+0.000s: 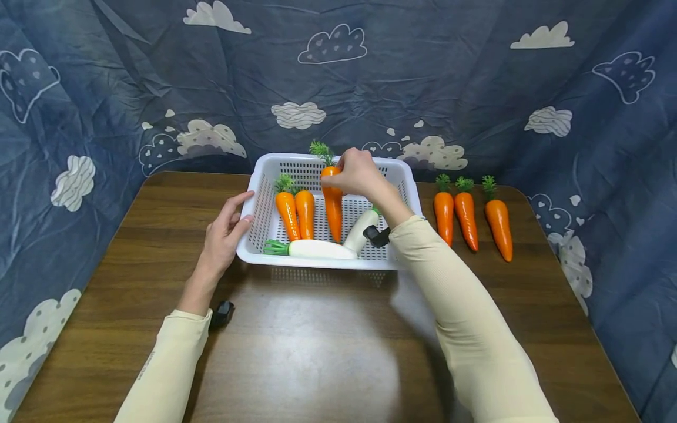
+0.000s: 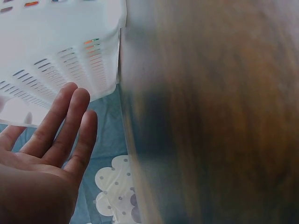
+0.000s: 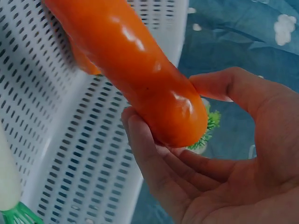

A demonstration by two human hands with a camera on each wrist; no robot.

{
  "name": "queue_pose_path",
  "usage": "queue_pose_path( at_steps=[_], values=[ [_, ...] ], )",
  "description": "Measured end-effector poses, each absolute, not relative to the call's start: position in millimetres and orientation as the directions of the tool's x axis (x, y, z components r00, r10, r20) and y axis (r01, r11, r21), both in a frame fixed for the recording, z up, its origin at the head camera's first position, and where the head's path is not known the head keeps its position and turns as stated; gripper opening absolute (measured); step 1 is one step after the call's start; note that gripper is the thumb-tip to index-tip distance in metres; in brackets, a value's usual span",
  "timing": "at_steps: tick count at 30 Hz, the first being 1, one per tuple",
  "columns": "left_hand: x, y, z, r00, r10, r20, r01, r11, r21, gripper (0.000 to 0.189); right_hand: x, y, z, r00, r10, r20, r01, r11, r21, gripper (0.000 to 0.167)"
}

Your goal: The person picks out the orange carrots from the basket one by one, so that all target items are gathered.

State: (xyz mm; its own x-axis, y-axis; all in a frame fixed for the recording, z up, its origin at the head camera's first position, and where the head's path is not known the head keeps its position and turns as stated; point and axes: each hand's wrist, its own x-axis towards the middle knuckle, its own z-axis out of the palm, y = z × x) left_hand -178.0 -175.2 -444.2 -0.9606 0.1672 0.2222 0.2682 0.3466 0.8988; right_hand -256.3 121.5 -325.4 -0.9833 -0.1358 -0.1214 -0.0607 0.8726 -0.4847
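A left hand (image 1: 222, 235) in a cream sleeve rests its loosely extended fingers at the left end of a white plastic basket (image 1: 328, 264), a rectangle with rounded corners and slotted walls. Inside, from left to right, are two glossy orange carrots (image 1: 287, 216) with feathery green tops, a smooth white radish (image 1: 321, 249) lying sideways with green stalks to the left, a third carrot (image 1: 332, 205) in the right hand (image 1: 361, 171), and a second radish (image 1: 362, 229) leaning at a slant. Beyond the basket, three more shiny, tapered carrots (image 1: 466, 220) lie side by side near the back right corner, tips toward the front edge.

The surface (image 1: 307, 358) is brown wood-grain; the basket sits at the middle of its back edge. Wrinkled dark blue cloth (image 1: 338, 88) printed with white clouds hangs around it.

The held carrot is pinched near its leafy end between thumb and fingers, tip down over the basket, to the right of the left hand.
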Motion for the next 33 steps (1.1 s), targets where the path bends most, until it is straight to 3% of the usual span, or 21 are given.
queue_pose_path(
  at_steps=[4, 11, 20, 33],
  values=[
    [-177.9, -175.0, -444.0, -0.96, 0.166, 0.224, 0.27, 0.348, 0.898, 0.05, -247.2, 128.4, -317.3, -0.989, -0.137, -0.058, -0.089, 0.855, -0.511, 0.034],
    [-178.3, -174.8, -445.2, -0.959, 0.17, 0.227, 0.274, 0.344, 0.898, 0.049, -227.9, 141.0, -303.2, -0.995, -0.095, 0.041, -0.102, 0.817, -0.567, 0.048],
    [-179.1, -175.3, -445.3, -0.956, 0.174, 0.236, 0.283, 0.341, 0.896, 0.05, -199.7, 151.3, -304.7, -0.984, -0.031, 0.177, -0.14, 0.75, -0.647, 0.047],
    [-179.2, -175.5, -444.7, -0.954, 0.165, 0.249, 0.292, 0.34, 0.894, 0.05, -167.7, 161.9, -316.6, -0.96, 0.024, 0.278, -0.195, 0.656, -0.729, 0.047]
  ],
)
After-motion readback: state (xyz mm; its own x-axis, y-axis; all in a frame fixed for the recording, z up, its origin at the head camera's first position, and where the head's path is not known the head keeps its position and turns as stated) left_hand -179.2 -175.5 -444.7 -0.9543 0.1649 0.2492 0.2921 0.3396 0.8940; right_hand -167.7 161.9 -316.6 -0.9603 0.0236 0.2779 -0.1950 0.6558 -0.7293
